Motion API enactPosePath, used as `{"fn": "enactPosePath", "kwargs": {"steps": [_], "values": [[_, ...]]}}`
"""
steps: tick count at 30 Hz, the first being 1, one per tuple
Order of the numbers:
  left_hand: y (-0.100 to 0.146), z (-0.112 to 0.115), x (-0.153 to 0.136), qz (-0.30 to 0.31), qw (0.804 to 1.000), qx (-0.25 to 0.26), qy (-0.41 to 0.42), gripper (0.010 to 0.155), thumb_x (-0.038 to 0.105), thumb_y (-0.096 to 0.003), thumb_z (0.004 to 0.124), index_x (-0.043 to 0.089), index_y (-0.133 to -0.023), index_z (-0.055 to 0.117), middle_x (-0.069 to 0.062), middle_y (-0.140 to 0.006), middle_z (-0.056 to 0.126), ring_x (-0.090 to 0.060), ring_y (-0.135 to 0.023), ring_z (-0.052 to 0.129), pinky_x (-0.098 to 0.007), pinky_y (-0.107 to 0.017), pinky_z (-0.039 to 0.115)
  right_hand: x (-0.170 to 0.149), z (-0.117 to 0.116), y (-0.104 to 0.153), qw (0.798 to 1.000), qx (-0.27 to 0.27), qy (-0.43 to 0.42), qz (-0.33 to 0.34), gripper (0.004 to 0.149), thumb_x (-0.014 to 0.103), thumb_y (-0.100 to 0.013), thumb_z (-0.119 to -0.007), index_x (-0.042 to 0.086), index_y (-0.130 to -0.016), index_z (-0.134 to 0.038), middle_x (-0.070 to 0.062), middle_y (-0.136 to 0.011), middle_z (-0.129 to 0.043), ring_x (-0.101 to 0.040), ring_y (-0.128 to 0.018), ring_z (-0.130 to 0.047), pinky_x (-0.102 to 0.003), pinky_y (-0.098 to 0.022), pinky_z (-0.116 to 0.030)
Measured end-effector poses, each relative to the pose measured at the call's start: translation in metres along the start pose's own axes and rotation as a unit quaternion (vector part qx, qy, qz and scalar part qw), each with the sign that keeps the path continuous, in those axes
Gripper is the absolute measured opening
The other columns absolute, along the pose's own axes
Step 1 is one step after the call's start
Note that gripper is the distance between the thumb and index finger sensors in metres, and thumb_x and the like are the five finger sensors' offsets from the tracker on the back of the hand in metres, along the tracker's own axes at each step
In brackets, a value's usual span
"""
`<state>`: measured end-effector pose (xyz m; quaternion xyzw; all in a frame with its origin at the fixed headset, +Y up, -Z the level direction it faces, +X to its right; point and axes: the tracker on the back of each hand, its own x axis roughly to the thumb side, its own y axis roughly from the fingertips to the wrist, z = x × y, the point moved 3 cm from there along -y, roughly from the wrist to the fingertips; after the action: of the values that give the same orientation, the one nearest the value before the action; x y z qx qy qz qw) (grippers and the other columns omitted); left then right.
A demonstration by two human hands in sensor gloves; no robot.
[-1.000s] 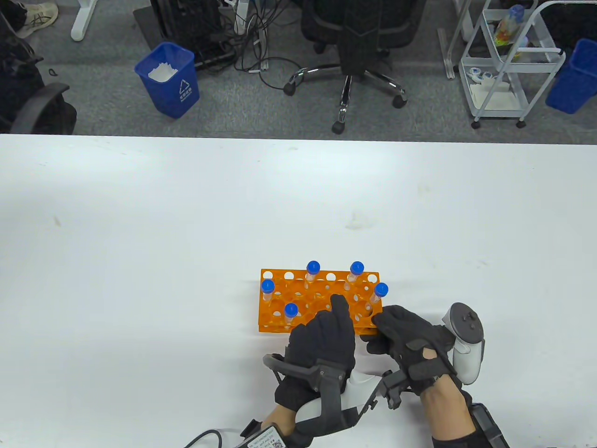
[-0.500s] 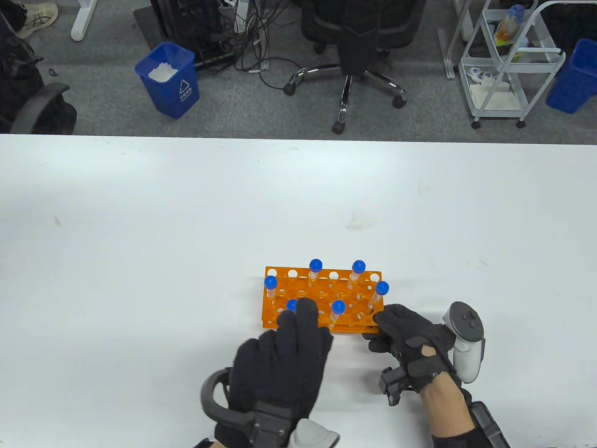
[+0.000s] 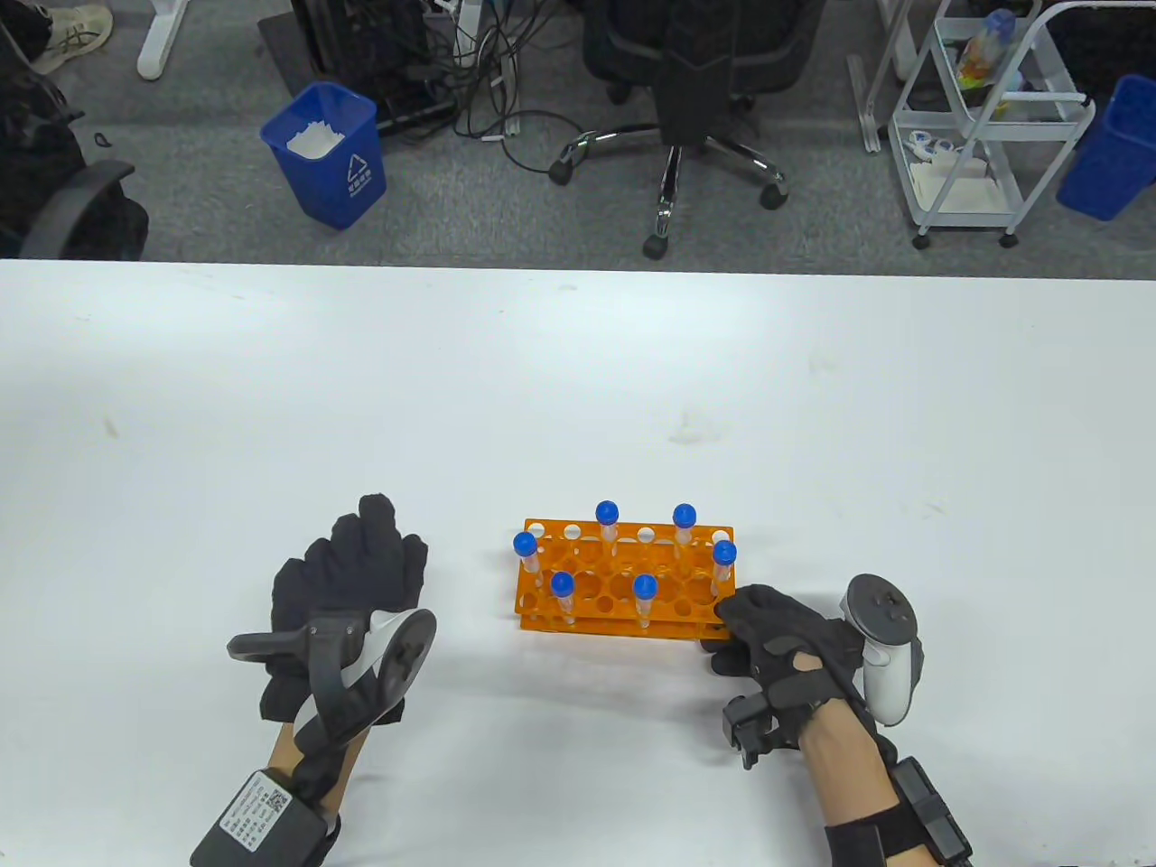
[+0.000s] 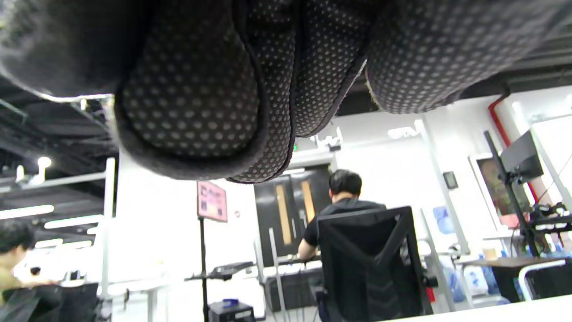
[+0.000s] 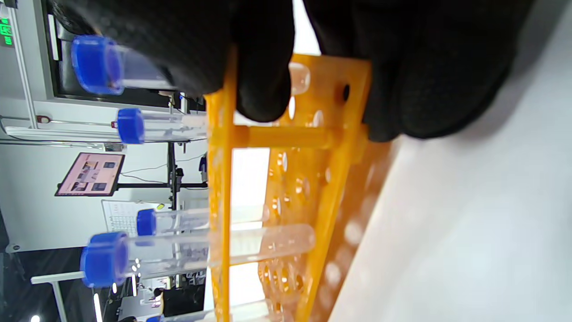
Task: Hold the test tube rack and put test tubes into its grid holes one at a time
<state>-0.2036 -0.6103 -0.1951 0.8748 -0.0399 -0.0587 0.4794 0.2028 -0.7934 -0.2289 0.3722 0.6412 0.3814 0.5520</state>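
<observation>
**Rack held at one corner, six tubes seated, left hand empty**

We find the orange rack point(image 3: 623, 578) standing on the white table point(image 3: 578, 379), near its front edge. The right hand point(image 3: 781, 637) grips the rack's near right corner; in the right wrist view its fingers point(image 5: 263, 58) are closed over the top plate and end wall, clamped on the plastic. The left hand point(image 3: 348, 591) lies well to the left of the rack, apart from it, fingers extended and close together, holding nothing.

Count of items:
- One rack.
- Six blue-capped tubes, all upright in rack holes: far row point(image 3: 607, 524) and point(image 3: 684, 526); left end point(image 3: 525, 553); right end point(image 3: 723, 562); near row point(image 3: 563, 596) and point(image 3: 644, 599).
- No loose tube is visible on the table anywhere around the rack.
- Many rack holes are unfilled; we do not count them, since the tubes and the right hand hide some.

Risks, in our judgement:
- The rack is restrained at one corner only. A downward or sideways push at its far left end could pivot or tip it and shake the seated tubes.
- The right-end tube stands just beside the gripping fingers; a shift of grip could knock it.
- With no spare tube in view, we judge the insertion stage may be finished. Should another tube be brought in, a tilted entry could catch on the lower plate and jam.
</observation>
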Motion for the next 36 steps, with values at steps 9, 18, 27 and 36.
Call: {"fn": "enactPosePath", "kwargs": {"steps": [9, 18, 27, 36], "values": [[0.009, 0.029, -0.004, -0.005, 0.998, -0.051, 0.028, 0.056, 0.055, -0.0357, 0.086, 0.021, -0.079, 0.096, -0.008, -0.064, 0.108, -0.023, -0.026, 0.112, -0.037, -0.024, 0.093, 0.008, -0.003, 0.001, 0.998, -0.012, 0.061, 0.014, 0.042, 0.032, -0.044, -0.075, 0.003, -0.073, -0.081, -0.045, -0.095, -0.064, -0.062, -0.07, -0.084, -0.065, -0.042, -0.083], [0.016, 0.035, -0.001, 0.004, 0.997, -0.071, 0.032, 0.056, 0.055, -0.0355, 0.086, 0.021, -0.079, 0.096, -0.021, -0.061, 0.108, -0.022, -0.025, 0.112, -0.037, -0.022, 0.094, 0.023, 0.0, 0.009, 0.973, -0.087, 0.21, 0.031, 0.045, 0.033, -0.044, -0.075, 0.0, -0.074, -0.082, -0.043, -0.095, -0.061, -0.059, -0.07, -0.08, -0.06, -0.04, -0.082], [0.018, 0.043, -0.002, 0.005, 0.994, -0.099, 0.037, 0.057, 0.056, -0.0355, 0.085, 0.021, -0.079, 0.095, -0.02, -0.062, 0.108, -0.023, -0.027, 0.112, -0.038, -0.023, 0.094, 0.023, 0.009, 0.01, 0.966, -0.086, 0.245, 0.016, 0.05, 0.035, -0.044, -0.076, -0.002, -0.078, -0.082, -0.041, -0.093, -0.068, -0.057, -0.065, -0.085, -0.059, -0.038, -0.084], [0.021, 0.041, -0.008, 0.037, 0.985, -0.094, 0.141, 0.069, 0.056, -0.0369, 0.082, 0.027, -0.099, 0.073, -0.012, -0.1, 0.077, -0.033, -0.076, 0.097, -0.052, -0.058, 0.08, 0.073, 0.035, 0.054, 0.856, -0.287, 0.363, 0.23, 0.052, 0.037, -0.045, -0.074, 0.01, -0.089, -0.075, -0.029, -0.1, -0.07, -0.055, -0.078, -0.082, -0.066, -0.053, -0.077]]}}
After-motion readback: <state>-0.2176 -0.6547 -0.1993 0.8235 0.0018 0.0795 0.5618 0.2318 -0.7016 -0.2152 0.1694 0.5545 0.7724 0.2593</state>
